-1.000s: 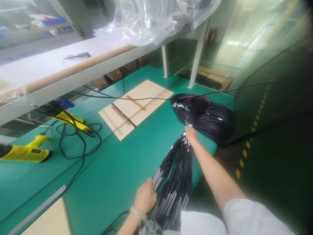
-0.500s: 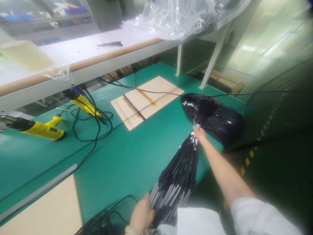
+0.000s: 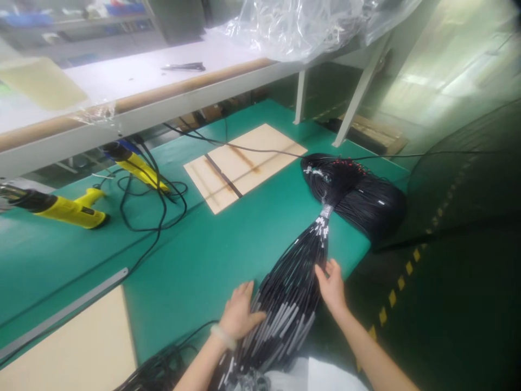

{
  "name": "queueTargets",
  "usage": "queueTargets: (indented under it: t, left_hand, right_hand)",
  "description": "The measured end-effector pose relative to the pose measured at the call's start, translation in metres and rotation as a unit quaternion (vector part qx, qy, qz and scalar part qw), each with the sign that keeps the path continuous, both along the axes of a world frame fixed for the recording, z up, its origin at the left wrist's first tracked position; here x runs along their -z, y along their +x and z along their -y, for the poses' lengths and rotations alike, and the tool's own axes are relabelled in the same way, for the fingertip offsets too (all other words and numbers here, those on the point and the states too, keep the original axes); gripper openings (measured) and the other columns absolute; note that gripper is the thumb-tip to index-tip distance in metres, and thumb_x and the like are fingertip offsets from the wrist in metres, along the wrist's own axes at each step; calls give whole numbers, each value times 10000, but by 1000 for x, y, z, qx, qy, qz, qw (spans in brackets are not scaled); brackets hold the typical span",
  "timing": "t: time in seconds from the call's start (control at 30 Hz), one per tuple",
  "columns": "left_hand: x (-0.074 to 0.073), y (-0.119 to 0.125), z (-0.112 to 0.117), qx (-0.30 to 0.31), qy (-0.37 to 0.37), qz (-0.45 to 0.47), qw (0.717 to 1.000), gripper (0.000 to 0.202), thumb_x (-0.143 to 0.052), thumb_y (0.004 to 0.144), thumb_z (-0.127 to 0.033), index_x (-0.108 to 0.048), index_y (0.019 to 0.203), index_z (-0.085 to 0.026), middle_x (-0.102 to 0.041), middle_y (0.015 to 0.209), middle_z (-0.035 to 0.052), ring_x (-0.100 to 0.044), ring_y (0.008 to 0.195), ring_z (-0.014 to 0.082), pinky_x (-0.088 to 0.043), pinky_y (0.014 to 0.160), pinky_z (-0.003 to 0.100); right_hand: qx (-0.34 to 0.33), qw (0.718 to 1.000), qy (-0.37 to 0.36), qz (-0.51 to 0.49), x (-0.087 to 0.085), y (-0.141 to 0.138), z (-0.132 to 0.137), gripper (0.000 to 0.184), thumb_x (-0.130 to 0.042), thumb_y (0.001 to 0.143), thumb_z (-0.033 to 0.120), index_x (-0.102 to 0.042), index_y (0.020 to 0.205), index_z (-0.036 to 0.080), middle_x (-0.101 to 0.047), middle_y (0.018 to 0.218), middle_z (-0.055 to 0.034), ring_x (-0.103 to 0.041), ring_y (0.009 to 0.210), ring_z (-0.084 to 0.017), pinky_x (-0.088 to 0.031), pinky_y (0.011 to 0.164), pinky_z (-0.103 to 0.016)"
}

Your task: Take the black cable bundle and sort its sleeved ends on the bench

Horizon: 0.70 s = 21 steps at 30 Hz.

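Observation:
A thick bundle of black cables (image 3: pixel 285 277) lies fanned out on the green table, with grey sleeves near its loose ends and white tags near its gathered neck. Clear wrapping (image 3: pixel 326 210) binds that neck, and beyond it the rest of the cables (image 3: pixel 366 201) sit coiled at the right. My left hand (image 3: pixel 240 310) rests along the bundle's left edge, fingers stretched out and thumb apart over the cables. On the opposite edge, my right hand (image 3: pixel 331 283) is beside the cables with its thumb and fingers apart, gripping nothing.
Two yellow heat guns (image 3: pixel 73 209) with trailing cords lie at the left. A scorched wooden board (image 3: pixel 248 163) is behind the bundle. A metal ruler (image 3: pixel 65 315) and another board (image 3: pixel 77 347) are near left. A raised white shelf (image 3: pixel 228 79) spans the back, bearing plastic bags (image 3: pixel 301 27).
My right hand has let go of the wrapped neck and moved down the bundle's right edge. My left hand has moved up slightly and opened. The bundle's loose ends have spread left.

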<state>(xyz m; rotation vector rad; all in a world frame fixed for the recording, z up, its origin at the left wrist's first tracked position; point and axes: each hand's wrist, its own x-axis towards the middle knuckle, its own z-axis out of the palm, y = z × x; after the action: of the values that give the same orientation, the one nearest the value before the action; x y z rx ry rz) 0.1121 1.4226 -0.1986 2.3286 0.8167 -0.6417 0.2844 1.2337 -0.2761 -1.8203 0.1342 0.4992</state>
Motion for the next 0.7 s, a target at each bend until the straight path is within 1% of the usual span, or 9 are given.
queueTargets:
  t: [0.07,0.1,0.17,0.27,0.33,0.4,0.5,0.6,0.7]
  left_hand:
    - [10,28,-1,-22,-45,63,997,782,-580,696,-302,-287,1368,-29,-325,1406,169,-293,1301,260,-224,1084,365]
    - [17,42,0,-40,-72,84,993,766,-588,692,-284,-308,1355,-23,-361,1384,173,-332,1282,247,-231,1084,346]
    - [29,65,6,-66,-121,103,985,689,-600,679,-254,-397,1301,-40,-479,1293,157,-463,1180,229,-321,1031,319]
    - [36,85,17,-51,-174,101,978,530,-620,647,-231,-542,1157,-108,-633,1071,77,-604,935,199,-459,845,288]
    - [34,88,25,-31,-199,102,974,450,-632,621,-219,-592,1059,-124,-664,937,38,-618,805,184,-479,737,275]
    - [26,88,35,-12,-214,108,971,392,-622,620,-215,-603,999,-118,-658,852,21,-600,723,169,-468,666,266]
    - [11,85,53,14,-218,126,968,345,-627,590,-208,-596,922,-119,-616,810,14,-555,684,158,-431,615,256]
    - [-3,82,71,65,-136,155,976,318,-628,550,-197,-571,858,-144,-559,837,31,-516,745,181,-406,647,276]
    - [-11,79,81,102,-54,158,981,330,-596,582,-201,-547,906,-164,-534,875,49,-499,810,205,-404,707,301]
  right_hand:
    - [21,999,34,-35,1,4,-5,815,-630,651,475,-301,1280,75,-408,1299,-234,-446,1177,-281,-333,1016,-426]
    - [27,997,54,-53,0,6,-7,801,-642,642,470,-322,1266,83,-422,1292,-226,-458,1168,-276,-339,1015,-420]
    - [23,990,105,-88,-6,8,-13,718,-663,629,467,-413,1197,106,-491,1238,-192,-506,1118,-263,-390,977,-394]
    - [-8,974,183,-131,-18,6,-23,531,-693,615,453,-560,1014,128,-618,1050,-119,-591,962,-235,-470,867,-347]
    - [-19,963,219,-158,-24,5,-30,454,-714,609,428,-597,935,133,-650,942,-81,-613,861,-209,-494,795,-321]
    - [-23,950,244,-191,-27,6,-35,419,-735,601,395,-607,902,131,-655,857,-55,-613,769,-179,-501,723,-296]
    - [-43,927,270,-257,-24,12,-37,388,-751,596,376,-609,840,108,-649,783,-64,-571,615,-129,-482,590,-256]
    - [-71,895,305,-319,-20,17,-34,439,-751,600,376,-599,908,103,-653,873,-108,-537,574,-99,-452,538,-229]
    - [-76,874,339,-339,-15,19,-30,487,-754,600,330,-581,1011,133,-653,880,-76,-537,605,-90,-447,562,-208]
